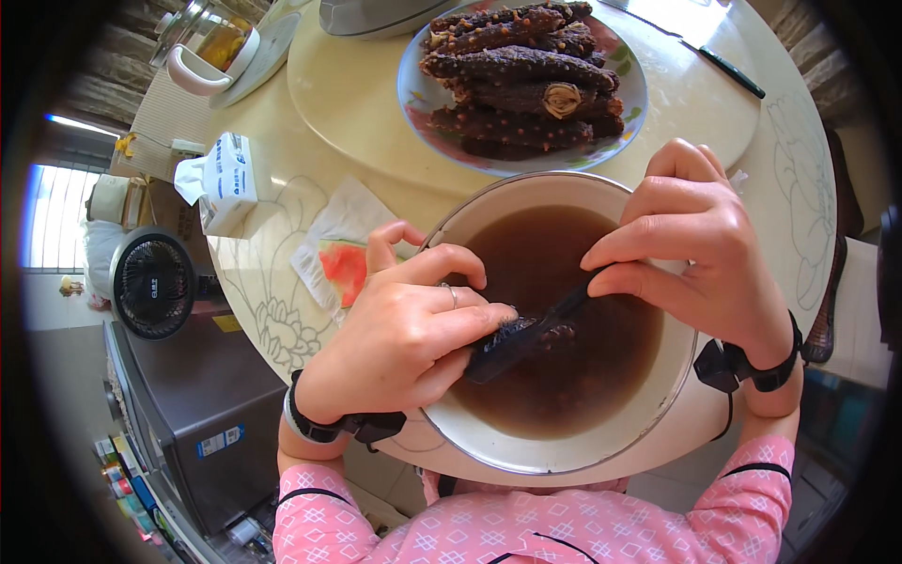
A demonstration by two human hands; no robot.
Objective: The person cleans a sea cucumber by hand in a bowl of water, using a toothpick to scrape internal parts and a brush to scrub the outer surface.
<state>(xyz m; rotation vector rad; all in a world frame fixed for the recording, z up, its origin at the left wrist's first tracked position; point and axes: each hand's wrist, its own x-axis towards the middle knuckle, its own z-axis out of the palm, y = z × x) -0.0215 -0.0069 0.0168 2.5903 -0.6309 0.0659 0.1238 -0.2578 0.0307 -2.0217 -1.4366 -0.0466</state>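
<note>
My left hand point(413, 324) is closed over the left side of a white enamel basin point(536, 461), gripping a dark, bumpy piece like a sea cucumber point(508, 335), mostly hidden by the fingers. My right hand point(686, 244) pinches the thin end of a slim black tool point(554, 318). The tool slants down to the left, and its wider, flat end lies against the piece at my left fingertips. Whether that end is a blade or a brush cannot be made out. Brown, cloudy liquid point(583, 395) fills much of the basin below both hands.
Beyond the basin, a floral plate point(631, 117) holds several dark sea cucumbers point(517, 70). A watermelon piece point(344, 268) rests on a tissue point(352, 211) at left. Farther off are a tissue box point(225, 183), a glass teapot point(211, 42) and a black-handled utensil point(731, 72). A fan point(153, 282) stands beside the table.
</note>
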